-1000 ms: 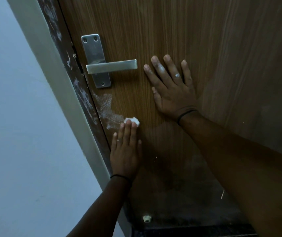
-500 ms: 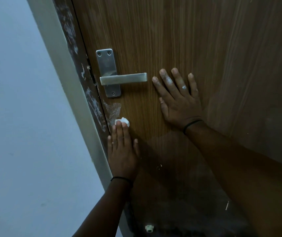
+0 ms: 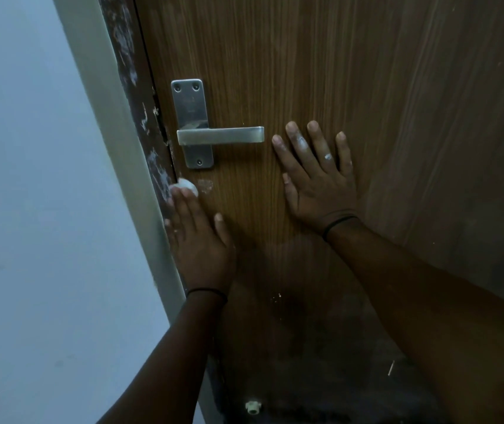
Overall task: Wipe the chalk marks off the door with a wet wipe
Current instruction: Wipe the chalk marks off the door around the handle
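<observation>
White wad of wet wipe (image 3: 184,185) pressed under left hand (image 3: 199,240) fingertips.

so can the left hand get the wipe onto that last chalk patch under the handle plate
Probably yes. The left hand presses the wet wipe under its fingers at the door's edge, and the chalk patch lies just beside it on bare door, below the handle plate, with nothing between.

You had a metal lever handle (image 3: 220,135) on its screwed plate (image 3: 192,122), a pale wall (image 3: 30,209) left of the frame (image 3: 116,154), and a small white stopper (image 3: 253,408) low down.
</observation>
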A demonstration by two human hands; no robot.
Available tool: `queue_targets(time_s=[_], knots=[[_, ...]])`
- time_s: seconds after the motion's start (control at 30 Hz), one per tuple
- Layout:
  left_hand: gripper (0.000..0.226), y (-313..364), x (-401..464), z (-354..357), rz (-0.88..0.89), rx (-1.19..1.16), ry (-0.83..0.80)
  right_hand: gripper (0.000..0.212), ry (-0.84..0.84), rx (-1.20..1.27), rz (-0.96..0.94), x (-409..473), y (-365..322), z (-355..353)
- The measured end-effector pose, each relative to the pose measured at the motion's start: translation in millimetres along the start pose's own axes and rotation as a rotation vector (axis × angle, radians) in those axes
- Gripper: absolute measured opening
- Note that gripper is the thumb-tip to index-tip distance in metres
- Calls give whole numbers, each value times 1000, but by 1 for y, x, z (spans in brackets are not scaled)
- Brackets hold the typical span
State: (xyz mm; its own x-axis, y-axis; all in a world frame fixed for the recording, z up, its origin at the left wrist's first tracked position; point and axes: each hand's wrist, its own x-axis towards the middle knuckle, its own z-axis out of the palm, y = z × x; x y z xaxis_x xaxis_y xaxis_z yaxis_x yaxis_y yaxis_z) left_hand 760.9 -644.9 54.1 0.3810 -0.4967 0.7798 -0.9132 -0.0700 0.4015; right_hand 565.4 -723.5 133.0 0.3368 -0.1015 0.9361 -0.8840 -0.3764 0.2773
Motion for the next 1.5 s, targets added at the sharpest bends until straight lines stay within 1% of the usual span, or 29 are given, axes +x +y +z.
queue_targets(time_s=[0.07, 0.27, 0.33, 0.43, 0.5, 0.53, 0.57, 0.63, 0.67, 0.7, 0.83, 0.9, 1.0, 1.13, 1.23, 1.37, 1.4, 1.43, 1.5], knots=[[68, 5, 5, -1, -16, -15, 20, 54, 2, -9, -1, 0, 1, 1], [67, 4, 11, -5, 86, 41, 7, 55, 1, -24, -7, -1, 0, 0], [68, 7, 12, -6, 148, 66, 2, 55, 2, -23, -5, 0, 0, 1], [66, 11, 6, -4, 311, 105, -55, 54, 5, -12, 1, -1, 0, -1], [65, 6, 7, -5, 351, 122, -69, 54, 2, -13, 0, -1, -1, -2], [65, 2, 9, -6, 326, 117, -57, 54, 3, -16, -1, -1, -1, -3], [65, -2, 11, -8, 260, 97, -34, 54, 3, -17, -4, -1, -1, -3], [66, -6, 18, -11, 78, 27, 11, 55, 3, -22, -7, -1, 0, -2], [67, -6, 20, -11, 23, 1, 24, 55, 6, -22, -8, -2, 0, -2], [67, -4, 19, -10, 12, -13, 28, 55, 8, -16, -9, -1, 0, -2], [67, 1, -15, 1, 166, 27, -66, 54, 7, 4, 2, 0, 0, -3], [67, -4, -40, 8, 187, 47, -116, 54, -1, 14, 6, -1, 0, -3], [66, -17, -63, 17, 123, 49, -152, 54, 7, 13, 3, -1, -1, -2], [66, -20, -70, 19, 36, 46, -177, 55, 8, 29, 11, -1, 0, 1], [66, -8, -62, 17, -42, -14, -132, 54, 14, 21, 12, -2, 1, 2], [67, 9, -31, 14, -96, -68, -35, 55, 28, 7, 4, -1, -1, 5], [66, 13, -31, 14, -83, -64, -39, 55, 26, 9, 5, -1, 0, 6], [66, 17, -37, 15, -28, -58, -65, 56, 24, 10, 8, -1, 0, 6], [65, 20, -65, 21, 163, -31, -173, 56, 14, 11, 13, -1, 0, 4]])
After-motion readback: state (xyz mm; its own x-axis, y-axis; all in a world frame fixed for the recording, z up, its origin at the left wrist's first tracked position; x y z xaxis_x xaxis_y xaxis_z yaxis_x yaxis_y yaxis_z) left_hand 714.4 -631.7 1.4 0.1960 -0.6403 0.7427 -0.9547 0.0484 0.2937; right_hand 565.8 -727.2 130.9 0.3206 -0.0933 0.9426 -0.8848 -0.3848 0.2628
